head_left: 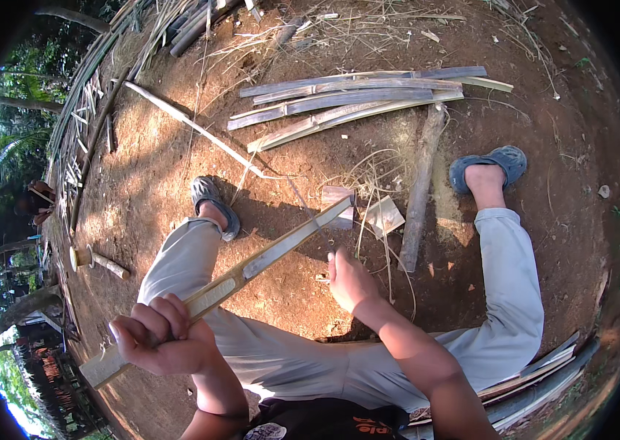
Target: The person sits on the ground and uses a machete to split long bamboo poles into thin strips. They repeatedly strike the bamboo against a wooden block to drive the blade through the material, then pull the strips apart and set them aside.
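My left hand [165,339] is wrapped around a split bamboo strip [273,253], near its lower end. The strip slants up and to the right, its pale hollow inner side facing up, with a node partway along. My right hand [352,280] is closed beside the strip's upper part. A thin dark blade [298,195], seen almost edge-on, runs up from this fist and passes behind the strip; it looks like a knife. Its grip is mostly hidden by my fingers. Beneath the strip's far end lie flat wooden pieces [384,216] on the ground.
Split bamboo lengths [354,99] lie in a pile ahead. A round log [422,187] rests between my feet, nearer the right. A long pale strip [193,126] and a wooden mallet [97,260] lie to the left. More bamboo strips [537,381] lie at lower right.
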`<state>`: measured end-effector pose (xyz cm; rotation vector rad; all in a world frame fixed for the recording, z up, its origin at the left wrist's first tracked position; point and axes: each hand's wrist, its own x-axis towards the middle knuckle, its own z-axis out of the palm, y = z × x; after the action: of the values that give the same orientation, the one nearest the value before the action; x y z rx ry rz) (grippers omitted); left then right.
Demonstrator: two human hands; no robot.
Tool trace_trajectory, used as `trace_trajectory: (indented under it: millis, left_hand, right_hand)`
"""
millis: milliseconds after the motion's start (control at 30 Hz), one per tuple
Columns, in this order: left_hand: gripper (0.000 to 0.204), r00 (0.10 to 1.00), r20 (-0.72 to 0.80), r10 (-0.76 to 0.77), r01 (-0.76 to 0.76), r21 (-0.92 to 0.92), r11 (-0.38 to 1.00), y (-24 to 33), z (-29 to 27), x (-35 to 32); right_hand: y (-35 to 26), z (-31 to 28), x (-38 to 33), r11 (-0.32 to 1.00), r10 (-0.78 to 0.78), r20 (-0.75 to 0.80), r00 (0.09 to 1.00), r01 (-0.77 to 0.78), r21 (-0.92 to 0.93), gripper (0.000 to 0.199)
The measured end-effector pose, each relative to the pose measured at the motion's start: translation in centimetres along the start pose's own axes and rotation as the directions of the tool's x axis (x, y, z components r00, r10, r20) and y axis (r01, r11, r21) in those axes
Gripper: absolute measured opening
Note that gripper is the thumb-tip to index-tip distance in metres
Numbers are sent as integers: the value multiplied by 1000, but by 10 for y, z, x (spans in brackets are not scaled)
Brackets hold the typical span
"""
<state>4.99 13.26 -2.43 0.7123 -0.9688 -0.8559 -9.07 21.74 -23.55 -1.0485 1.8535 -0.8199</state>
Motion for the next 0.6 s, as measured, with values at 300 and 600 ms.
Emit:
trace_trajectory:
  millis: [300,600]
  left_hand:
    - [44,935,354,18,21,-105,994,0,-19,-4]
    - [47,944,328,25,1,-78,997,3,-17,-7]
  right_hand:
    - [-25,-14,-39,979,-180,-12,984,178,-99,23]
    - [-3,2,-36,949,-282,-82,956,265,-168,16]
